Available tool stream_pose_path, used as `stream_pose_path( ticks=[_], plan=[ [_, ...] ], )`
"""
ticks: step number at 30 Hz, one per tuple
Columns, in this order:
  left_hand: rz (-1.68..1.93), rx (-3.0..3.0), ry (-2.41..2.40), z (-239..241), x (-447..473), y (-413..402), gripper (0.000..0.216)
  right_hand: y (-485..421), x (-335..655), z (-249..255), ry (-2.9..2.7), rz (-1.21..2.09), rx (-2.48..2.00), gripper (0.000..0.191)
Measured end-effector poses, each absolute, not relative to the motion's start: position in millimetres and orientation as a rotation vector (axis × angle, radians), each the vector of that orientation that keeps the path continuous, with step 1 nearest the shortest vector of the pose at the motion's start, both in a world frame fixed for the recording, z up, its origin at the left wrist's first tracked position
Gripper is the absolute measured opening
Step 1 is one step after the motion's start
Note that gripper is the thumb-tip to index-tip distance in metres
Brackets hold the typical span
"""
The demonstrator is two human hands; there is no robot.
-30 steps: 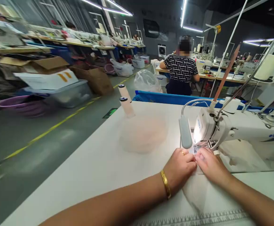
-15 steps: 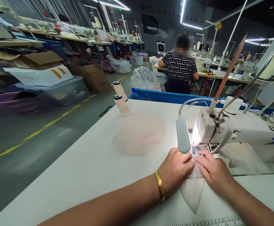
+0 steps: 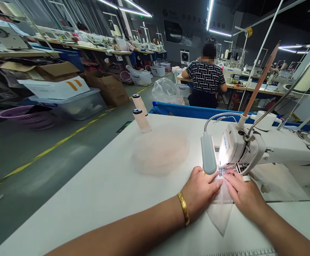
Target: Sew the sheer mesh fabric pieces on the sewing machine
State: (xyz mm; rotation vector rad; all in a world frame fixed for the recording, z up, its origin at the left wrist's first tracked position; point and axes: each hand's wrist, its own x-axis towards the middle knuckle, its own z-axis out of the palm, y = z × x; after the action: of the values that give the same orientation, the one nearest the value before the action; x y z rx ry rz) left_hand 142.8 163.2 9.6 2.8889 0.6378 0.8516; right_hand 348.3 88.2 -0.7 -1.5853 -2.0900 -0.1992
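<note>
Two bare hands, the left hand [image 3: 200, 192] and the right hand [image 3: 246, 195], side by side at the right of the frame. Between and beneath them, a strip of sheer pale fabric [image 3: 221, 218] at the presser foot [image 3: 220, 171] of a white sewing machine [image 3: 230, 147], with a pointed end toward the lower edge of the white surface [image 3: 104, 199]. Probably very light, limp and slippery, easily puckered or snagged; best taken near both edges with flat fingertips and gentle pressure. Left fingers half curled on the fabric; pinching or only pressing, impossible to tell. Right fingers loosely extended, laid on the fabric's right side, nothing clasped. Touching or nearly touching the left fingers, a grey lamp [image 3: 208, 154].
</note>
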Motion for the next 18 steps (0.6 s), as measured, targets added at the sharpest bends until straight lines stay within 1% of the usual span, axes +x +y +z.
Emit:
stream_pose_path(
  ticks=[3,6,7,9,10,11,12,13,15,16,18],
  plan=[
    [0.828,2.895,0.645,8,143,163,0.015,89,350,-3,-2.108,-0.201,-1.587,0.036],
    [0.706,2.894,0.643,10,139,164,0.014,85,352,1,-2.149,-0.165,-1.601,0.036],
    [0.637,2.885,0.62,11,137,165,0.021,82,353,5,-2.181,-0.128,-1.602,0.034],
    [0.483,2.857,0.522,14,131,168,0.044,75,356,15,-2.27,0.001,-1.583,0.027],
    [0.423,2.845,0.464,15,128,169,0.053,71,357,21,-2.316,0.09,-1.564,0.031],
    [0.381,2.838,0.411,15,126,170,0.058,68,359,27,-2.351,0.185,-1.541,0.04],
    [0.361,2.834,0.377,16,124,171,0.056,65,360,32,-2.378,0.275,-1.518,0.045],
    [0.367,2.827,0.365,16,123,171,0.047,65,360,36,-2.397,0.351,-1.492,0.039],
    [0.417,2.794,0.381,17,124,171,0.02,66,362,39,-2.412,0.434,-1.436,0.009],
    [0.442,2.767,0.396,18,126,171,0.012,67,362,39,-2.4,0.443,-1.41,0.007],
    [0.494,2.706,0.438,19,131,171,0.016,71,362,37,-2.325,0.426,-1.391,0.02]
  ],
)
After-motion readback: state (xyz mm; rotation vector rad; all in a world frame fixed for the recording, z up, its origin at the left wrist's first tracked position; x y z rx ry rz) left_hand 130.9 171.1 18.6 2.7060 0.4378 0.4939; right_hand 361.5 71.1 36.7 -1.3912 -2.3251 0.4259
